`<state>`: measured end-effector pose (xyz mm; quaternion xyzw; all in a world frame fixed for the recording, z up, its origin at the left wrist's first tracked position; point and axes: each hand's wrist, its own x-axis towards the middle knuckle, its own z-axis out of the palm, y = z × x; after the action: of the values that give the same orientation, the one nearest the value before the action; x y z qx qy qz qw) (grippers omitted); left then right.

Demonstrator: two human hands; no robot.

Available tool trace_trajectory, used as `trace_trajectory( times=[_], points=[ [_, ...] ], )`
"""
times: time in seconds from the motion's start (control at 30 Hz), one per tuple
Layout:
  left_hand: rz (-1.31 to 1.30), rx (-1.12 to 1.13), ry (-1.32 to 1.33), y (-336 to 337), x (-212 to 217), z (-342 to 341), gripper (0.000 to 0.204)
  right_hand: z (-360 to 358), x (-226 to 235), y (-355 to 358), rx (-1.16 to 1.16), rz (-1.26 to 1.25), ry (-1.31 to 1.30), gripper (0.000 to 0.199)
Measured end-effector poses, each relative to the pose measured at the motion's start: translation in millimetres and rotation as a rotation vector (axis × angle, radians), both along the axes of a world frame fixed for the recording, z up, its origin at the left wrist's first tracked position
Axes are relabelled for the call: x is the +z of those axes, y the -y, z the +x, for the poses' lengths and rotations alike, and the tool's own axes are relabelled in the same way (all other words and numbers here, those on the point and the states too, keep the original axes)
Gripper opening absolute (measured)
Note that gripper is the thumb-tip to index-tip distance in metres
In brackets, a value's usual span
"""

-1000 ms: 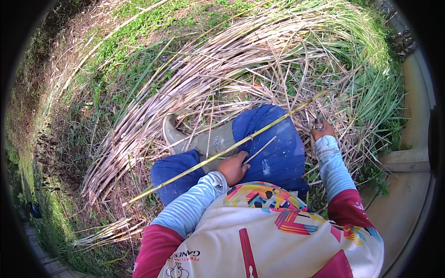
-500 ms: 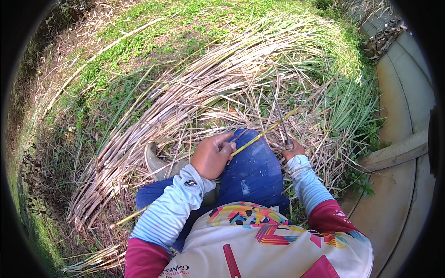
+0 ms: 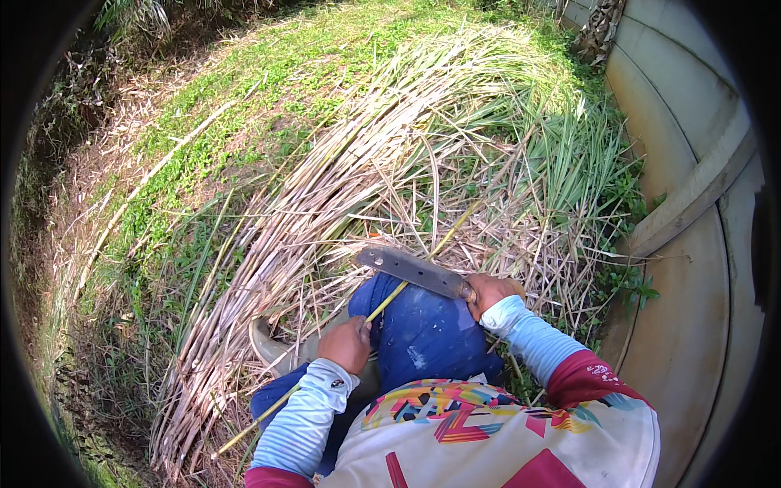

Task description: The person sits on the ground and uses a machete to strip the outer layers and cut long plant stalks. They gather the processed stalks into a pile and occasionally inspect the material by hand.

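The left hand (image 3: 346, 343) has its grip closed round a yellow stalk (image 3: 407, 281) slanting across the blue-trousered knee (image 3: 423, 333). The right hand (image 3: 488, 291) grips a knife (image 3: 411, 270), its blade lying across the stalk. Dry cane (image 3: 325, 195) is heaped ahead; a curved wall (image 3: 691, 187) stands to the right.

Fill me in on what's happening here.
A person sits on the ground among a pile of cut reeds. The left hand grips a thin yellow stalk lying across the blue-trousered knee. The right hand holds a broad-bladed knife, its blade laid over the stalk.
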<state>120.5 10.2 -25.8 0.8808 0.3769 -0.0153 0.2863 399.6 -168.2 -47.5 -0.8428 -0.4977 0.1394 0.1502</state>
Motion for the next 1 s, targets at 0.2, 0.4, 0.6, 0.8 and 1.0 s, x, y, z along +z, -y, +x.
trace_trajectory(
  times=[0.2, 0.4, 0.6, 0.8, 1.0],
  points=[
    [0.209, 0.054, 0.066, 13.2, 20.7, -71.5, 0.021, 27.3, 13.4, -14.1, 0.114, -0.102, 0.077, 0.031],
    [0.308, 0.008, 0.155, 21.8, 16.7, -65.4, 0.021, 133.5, 17.5, -29.5, -0.29, -0.229, 0.135, 0.024],
    [0.407, -0.033, 0.088, 11.4, 23.5, -28.6, 0.022, 58.0, 19.0, -25.9, 0.111, -0.206, 0.146, 0.035],
    [0.515, -0.059, 0.14, -8.0, 30.4, -69.2, 0.022, 202.7, 17.8, -9.6, -0.732, -0.236, 0.024, 0.033],
    [0.629, -0.057, 0.096, -32.1, 47.0, -69.7, 0.026, 112.4, 40.7, -8.5, -0.366, -0.153, 0.025, 0.039]
  ],
)
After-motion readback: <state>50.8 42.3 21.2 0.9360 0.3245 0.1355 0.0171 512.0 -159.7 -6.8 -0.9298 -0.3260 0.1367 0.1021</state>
